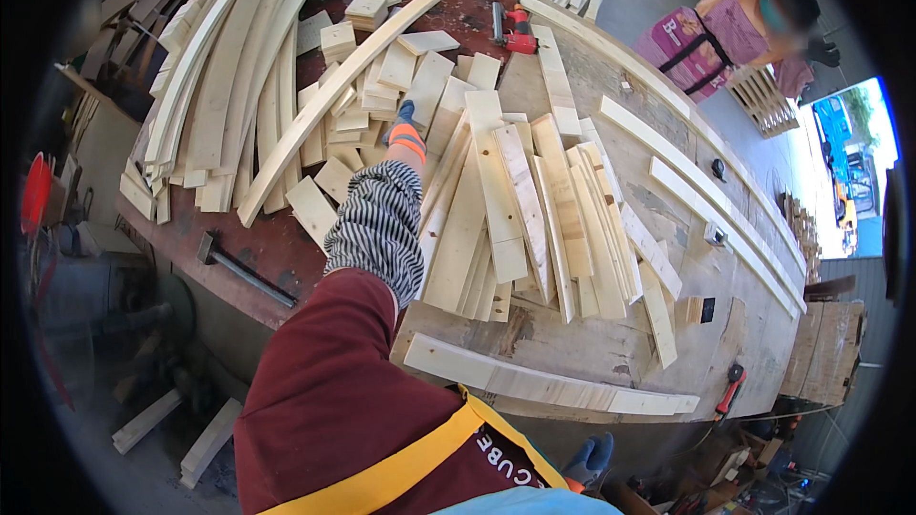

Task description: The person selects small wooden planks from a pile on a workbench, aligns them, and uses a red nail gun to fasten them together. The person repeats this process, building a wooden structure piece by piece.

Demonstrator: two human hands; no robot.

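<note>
My left arm, in a maroon sleeve and a striped cuff, stretches forward over the heap of short wooden blocks (pixel 358 119). My left hand (pixel 406 124), in a blue-grey glove with an orange wrist, is at a pale board (pixel 428 86) among the blocks. Its fingers are mostly hidden, so I cannot make out a grip. Low in the view, below the table's near edge, my right hand (pixel 589 461) wears a similar glove; its fingers stick out, a little apart, with nothing seen in them. Several loose pine boards (pixel 496 191) lie fanned to the right of my left arm.
Long strips (pixel 224 86) are stacked at the left. A hammer (pixel 243 267) lies at the near left edge, a red nail gun (pixel 515 29) at the far side. Long battens (pixel 706 181) run along the right. A red-handled tool (pixel 731 389) lies near right. Another person (pixel 730 29) stands beyond the table.
</note>
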